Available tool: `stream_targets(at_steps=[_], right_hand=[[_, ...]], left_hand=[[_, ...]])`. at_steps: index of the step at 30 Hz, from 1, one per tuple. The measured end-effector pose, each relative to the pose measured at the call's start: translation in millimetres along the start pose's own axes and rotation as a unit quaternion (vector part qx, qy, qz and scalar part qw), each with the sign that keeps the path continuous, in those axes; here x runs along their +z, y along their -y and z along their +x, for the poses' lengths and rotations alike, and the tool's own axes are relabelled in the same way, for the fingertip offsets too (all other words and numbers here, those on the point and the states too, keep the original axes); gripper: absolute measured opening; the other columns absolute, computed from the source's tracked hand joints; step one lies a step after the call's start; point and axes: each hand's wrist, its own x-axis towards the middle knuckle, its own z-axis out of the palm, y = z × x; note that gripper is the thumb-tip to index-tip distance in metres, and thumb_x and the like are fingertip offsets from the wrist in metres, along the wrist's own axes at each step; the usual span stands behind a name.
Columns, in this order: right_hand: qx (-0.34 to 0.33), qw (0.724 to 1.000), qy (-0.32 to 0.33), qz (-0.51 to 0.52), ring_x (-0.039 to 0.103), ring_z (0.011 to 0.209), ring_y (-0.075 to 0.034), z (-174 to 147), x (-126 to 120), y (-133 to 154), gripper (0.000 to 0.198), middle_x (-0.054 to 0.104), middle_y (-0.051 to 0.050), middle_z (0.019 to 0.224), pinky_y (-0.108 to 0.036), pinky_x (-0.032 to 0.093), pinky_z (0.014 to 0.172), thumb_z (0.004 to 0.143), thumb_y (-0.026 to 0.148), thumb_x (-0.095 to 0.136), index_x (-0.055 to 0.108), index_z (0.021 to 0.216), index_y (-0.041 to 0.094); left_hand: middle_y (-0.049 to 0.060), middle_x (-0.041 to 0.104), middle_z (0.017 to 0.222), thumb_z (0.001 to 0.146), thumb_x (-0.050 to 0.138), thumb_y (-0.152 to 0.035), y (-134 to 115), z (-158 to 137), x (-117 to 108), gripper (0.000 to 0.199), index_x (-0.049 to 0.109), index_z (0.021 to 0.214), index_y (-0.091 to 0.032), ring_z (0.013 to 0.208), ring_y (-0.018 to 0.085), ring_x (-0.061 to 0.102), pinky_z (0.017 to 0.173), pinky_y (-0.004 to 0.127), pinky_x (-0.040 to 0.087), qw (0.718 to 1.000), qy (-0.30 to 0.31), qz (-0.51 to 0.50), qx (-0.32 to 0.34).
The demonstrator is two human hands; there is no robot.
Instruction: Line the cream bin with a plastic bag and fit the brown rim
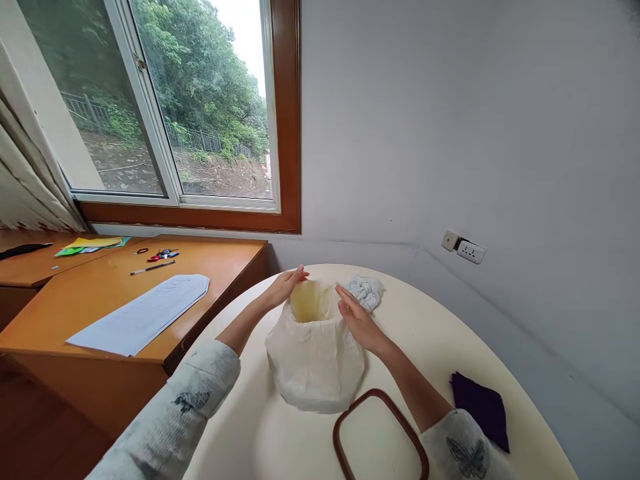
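Note:
A whitish plastic bag is draped over the outside of a bin that stands on the round table, with its folds hanging round the sides. The bin's yellowish inside shows through the opening at the top. My left hand is at the left of the rim, fingers stretched out, against or just beside the bag. On the right of the rim, my right hand is held flat with its fingers straight. Whether either palm presses on the bag I cannot tell. In front of the bin lies a brown square ring frame.
A crumpled pale bag or cloth lies behind my right hand on the cream table. Folded dark purple cloth is near the right edge. The wooden desk at left bears paper sheets, a pen and keys.

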Motion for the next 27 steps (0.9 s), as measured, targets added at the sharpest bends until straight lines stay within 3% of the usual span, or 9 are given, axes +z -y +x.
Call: stream_targets(at_steps=[4, 10, 13, 17, 21, 25, 27], right_hand=[[0.003, 1.0, -0.016, -0.004, 0.016, 0.134, -0.017, -2, 4, -2, 0.059, 0.024, -0.002, 0.145, -0.038, 0.012, 0.111, 0.086, 0.056, 0.031, 0.03, 0.136, 0.025], [0.01, 1.0, -0.023, 0.009, 0.021, 0.133, -0.017, -3, 7, -2, 0.058, 0.028, -0.001, 0.144, -0.037, 0.015, 0.11, 0.086, 0.055, 0.03, 0.032, 0.135, 0.025], [0.009, 1.0, -0.027, 0.008, 0.022, 0.132, -0.016, -2, 7, -3, 0.057, 0.029, -0.001, 0.143, -0.036, 0.015, 0.11, 0.086, 0.055, 0.03, 0.033, 0.135, 0.025], [0.003, 1.0, -0.026, 0.002, 0.022, 0.132, -0.016, -1, 7, -3, 0.057, 0.029, -0.002, 0.143, -0.037, 0.015, 0.11, 0.086, 0.056, 0.03, 0.033, 0.135, 0.025], [0.01, 0.999, -0.022, -0.021, 0.022, 0.132, -0.017, 0, 6, -2, 0.06, 0.029, -0.003, 0.143, -0.036, 0.015, 0.11, 0.086, 0.057, 0.028, 0.033, 0.135, 0.024], [0.021, 0.998, -0.045, -0.043, 0.02, 0.133, -0.018, -8, -5, -1, 0.059, 0.026, -0.002, 0.144, -0.038, 0.016, 0.109, 0.086, 0.057, 0.03, 0.029, 0.136, 0.026], [0.02, 0.994, -0.085, -0.067, 0.028, 0.129, -0.019, -19, -16, 0, 0.055, 0.033, -0.004, 0.141, -0.038, 0.024, 0.105, 0.086, 0.054, 0.031, 0.033, 0.133, 0.026]], left_hand=[[0.012, 0.068, 0.091, 0.081, 0.02, -0.064, 6, -6, 8, 0.072, 0.067, 0.089, -0.01, 0.088, 0.027, 0.061, 0.078, 0.036, 0.044, 0.997, -0.024, 0.063, -0.038], [0.015, 0.065, 0.07, 0.079, 0.019, -0.066, 3, -12, 6, 0.07, 0.063, 0.066, -0.013, 0.076, 0.033, 0.061, 0.071, 0.041, 0.042, 0.982, -0.079, 0.15, -0.085], [0.016, 0.067, 0.082, 0.079, 0.021, -0.066, -4, -13, 3, 0.068, 0.064, 0.077, -0.014, 0.087, 0.034, 0.059, 0.076, 0.042, 0.041, 0.981, -0.081, 0.158, -0.076], [0.009, 0.061, 0.114, 0.084, 0.023, -0.058, -8, -13, 4, 0.059, 0.059, 0.106, -0.018, 0.107, 0.025, 0.053, 0.089, 0.034, 0.039, 0.992, -0.046, 0.121, -0.013], [0.009, 0.06, 0.115, 0.086, 0.022, -0.055, -2, -12, 7, 0.058, 0.059, 0.108, -0.016, 0.107, 0.022, 0.054, 0.091, 0.032, 0.04, 0.996, -0.017, 0.085, 0.006], [0.011, 0.051, 0.124, 0.089, 0.017, -0.049, -1, -24, 6, 0.056, 0.049, 0.119, -0.014, 0.117, 0.022, 0.045, 0.098, 0.036, 0.033, 0.993, -0.087, 0.073, 0.022], [0.009, 0.044, 0.13, 0.089, 0.022, -0.047, -6, -40, 5, 0.049, 0.044, 0.122, -0.018, 0.123, 0.021, 0.037, 0.103, 0.038, 0.027, 0.988, -0.119, 0.084, 0.058]])
